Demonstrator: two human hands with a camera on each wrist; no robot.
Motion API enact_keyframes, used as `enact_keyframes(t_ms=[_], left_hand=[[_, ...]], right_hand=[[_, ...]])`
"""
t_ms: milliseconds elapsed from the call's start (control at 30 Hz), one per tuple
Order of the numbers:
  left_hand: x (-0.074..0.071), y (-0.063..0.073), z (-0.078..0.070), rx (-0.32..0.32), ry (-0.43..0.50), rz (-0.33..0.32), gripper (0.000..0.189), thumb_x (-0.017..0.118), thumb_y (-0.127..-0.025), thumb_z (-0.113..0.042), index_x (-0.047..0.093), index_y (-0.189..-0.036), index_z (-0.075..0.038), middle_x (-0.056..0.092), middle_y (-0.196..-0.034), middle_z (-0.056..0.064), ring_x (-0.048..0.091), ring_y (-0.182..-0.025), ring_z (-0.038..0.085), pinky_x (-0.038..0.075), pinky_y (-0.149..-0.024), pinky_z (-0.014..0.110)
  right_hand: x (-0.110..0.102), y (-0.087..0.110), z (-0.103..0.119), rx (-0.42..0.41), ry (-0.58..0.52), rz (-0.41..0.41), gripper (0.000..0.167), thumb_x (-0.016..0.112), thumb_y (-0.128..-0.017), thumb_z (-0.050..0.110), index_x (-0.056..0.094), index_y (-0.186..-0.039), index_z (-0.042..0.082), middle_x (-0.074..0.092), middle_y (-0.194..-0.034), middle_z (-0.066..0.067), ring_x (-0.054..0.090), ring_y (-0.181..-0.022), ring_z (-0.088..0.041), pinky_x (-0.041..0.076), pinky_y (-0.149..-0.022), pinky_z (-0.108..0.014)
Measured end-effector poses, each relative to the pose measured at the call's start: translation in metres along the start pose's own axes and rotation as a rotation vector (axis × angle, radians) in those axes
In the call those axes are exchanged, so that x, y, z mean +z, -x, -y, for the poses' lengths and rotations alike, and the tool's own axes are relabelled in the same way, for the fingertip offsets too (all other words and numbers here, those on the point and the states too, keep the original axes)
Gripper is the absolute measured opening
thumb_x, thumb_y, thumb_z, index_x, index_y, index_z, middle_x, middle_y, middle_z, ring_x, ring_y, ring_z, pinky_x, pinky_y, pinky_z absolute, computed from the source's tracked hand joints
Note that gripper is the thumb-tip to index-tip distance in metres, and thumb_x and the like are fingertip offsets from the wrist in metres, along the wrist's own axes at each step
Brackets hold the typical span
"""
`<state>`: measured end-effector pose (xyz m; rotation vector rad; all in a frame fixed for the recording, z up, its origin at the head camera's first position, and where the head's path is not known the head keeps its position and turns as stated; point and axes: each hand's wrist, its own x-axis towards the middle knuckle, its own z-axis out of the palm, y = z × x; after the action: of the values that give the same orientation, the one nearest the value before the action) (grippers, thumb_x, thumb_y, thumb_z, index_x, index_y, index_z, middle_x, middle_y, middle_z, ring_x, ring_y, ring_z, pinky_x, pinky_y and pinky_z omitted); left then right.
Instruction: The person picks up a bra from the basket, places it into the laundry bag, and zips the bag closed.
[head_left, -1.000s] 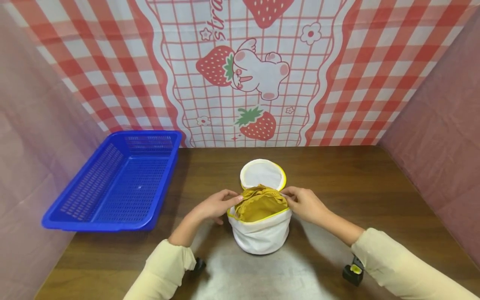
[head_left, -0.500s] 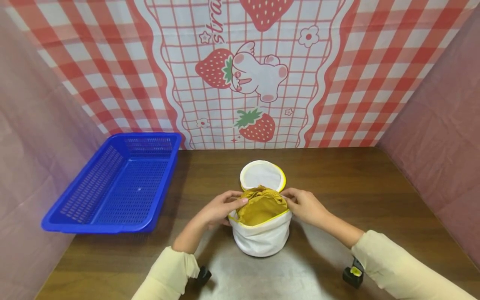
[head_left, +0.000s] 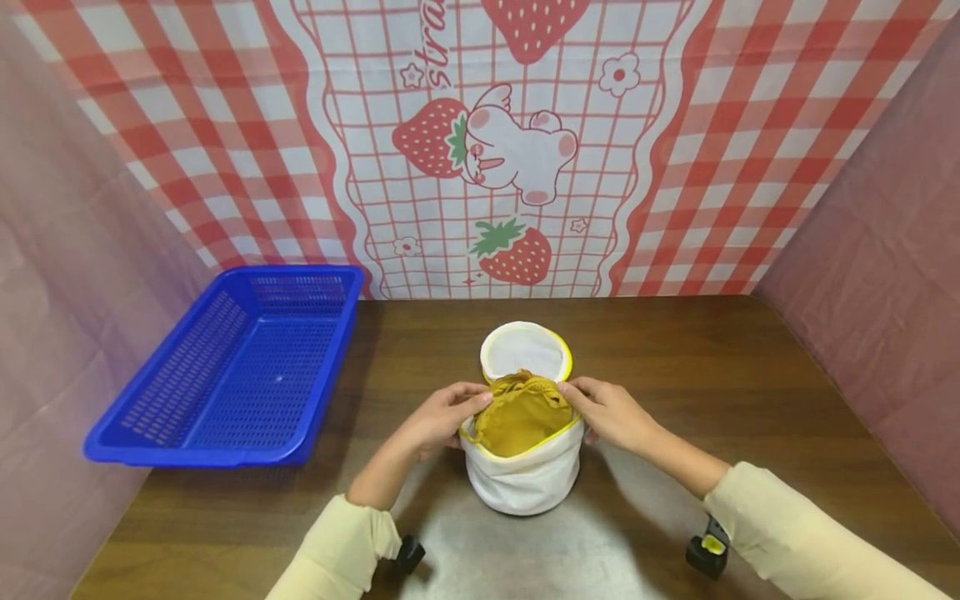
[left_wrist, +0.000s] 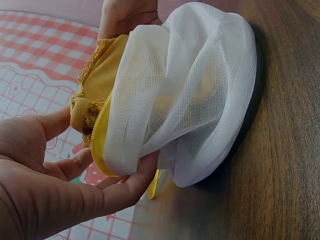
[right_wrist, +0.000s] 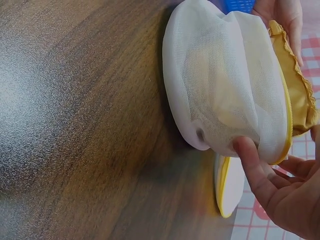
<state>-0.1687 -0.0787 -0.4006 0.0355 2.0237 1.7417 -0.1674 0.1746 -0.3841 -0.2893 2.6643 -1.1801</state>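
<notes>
Two hands (head_left: 441,415) (head_left: 612,412) gripping white bag (head_left: 522,483), ochre cloth (head_left: 525,423), wrist views revealing mesh (left_wrist: 200,75)

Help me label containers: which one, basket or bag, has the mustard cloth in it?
The white mesh bag between the left hand and right hand: mustard cloth bulges from its zip-edged mouth. The blue basket, at the left, shows no cloth inside.

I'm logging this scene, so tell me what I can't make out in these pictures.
Head view: the inside bottom of the white mesh bag; the mustard cloth covers it.
Head view: the whole printed word; the top edge cuts it off.
Right wrist view: most of the blue basket; the top edge cuts it off.
</notes>
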Motion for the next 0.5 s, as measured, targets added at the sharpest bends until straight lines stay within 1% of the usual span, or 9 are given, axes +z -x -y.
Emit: enact_keyframes(t_ms=[100,167,233,333,433,500], left_hand=[[-0.0001,0.0003,0.0001,0.009,0.001,0.006,0.042,0.056,-0.093,-0.027,0.051,-0.127,-0.003,0.051,-0.131,0.021,0.057,-0.098,0.022,0.055,-0.069,0.04],[0.0002,0.001,-0.0002,0.017,-0.002,0.009,0.043,0.057,-0.092,-0.025,0.051,-0.128,-0.002,0.05,-0.133,0.022,0.058,-0.097,0.023,0.055,-0.069,0.04],[0.0005,0.0016,-0.0009,0.019,-0.011,0.009,0.044,0.058,-0.092,-0.025,0.051,-0.128,-0.002,0.05,-0.133,0.022,0.058,-0.096,0.022,0.055,-0.069,0.039],[0.0018,0.0015,-0.0018,0.018,-0.024,0.003,0.044,0.06,-0.09,-0.025,0.051,-0.128,-0.003,0.051,-0.131,0.021,0.058,-0.094,0.022,0.054,-0.067,0.037],[0.003,0.0007,-0.002,0.016,-0.031,-0.003,0.044,0.061,-0.09,-0.025,0.051,-0.127,-0.003,0.051,-0.129,0.02,0.058,-0.092,0.02,0.054,-0.066,0.034],[0.0039,0.0001,-0.0024,0.015,-0.034,-0.007,0.044,0.061,-0.09,-0.026,0.052,-0.127,-0.004,0.052,-0.129,0.02,0.058,-0.091,0.02,0.054,-0.065,0.034]], right_hand=[[-0.0004,-0.0001,0.0006,0.003,-0.003,0.023,0.05,0.049,-0.093,0.048,0.059,-0.117,0.005,0.066,-0.096,-0.012,0.06,-0.053,-0.023,0.053,-0.054,-0.037],[-0.0003,0.0003,0.0006,0.005,-0.005,0.037,0.051,0.052,-0.092,0.048,0.059,-0.118,0.005,0.066,-0.098,-0.012,0.061,-0.054,-0.022,0.053,-0.055,-0.036],[0.0,0.0009,0.0006,-0.002,0.0,0.047,0.052,0.056,-0.09,0.047,0.058,-0.118,0.004,0.067,-0.096,-0.011,0.061,-0.057,-0.02,0.052,-0.056,-0.034],[0.0009,0.0007,-0.0002,-0.02,0.031,0.039,0.054,0.062,-0.086,0.047,0.058,-0.118,0.004,0.066,-0.089,-0.008,0.06,-0.061,-0.014,0.05,-0.056,-0.029],[0.0028,-0.0001,-0.0007,-0.049,0.08,0.008,0.055,0.069,-0.08,0.046,0.059,-0.116,0.005,0.064,-0.085,-0.006,0.055,-0.064,-0.011,0.047,-0.057,-0.027],[0.0046,-0.0004,-0.001,-0.07,0.113,-0.017,0.055,0.073,-0.077,0.045,0.061,-0.113,0.006,0.064,-0.087,-0.005,0.052,-0.066,-0.012,0.044,-0.058,-0.027]])
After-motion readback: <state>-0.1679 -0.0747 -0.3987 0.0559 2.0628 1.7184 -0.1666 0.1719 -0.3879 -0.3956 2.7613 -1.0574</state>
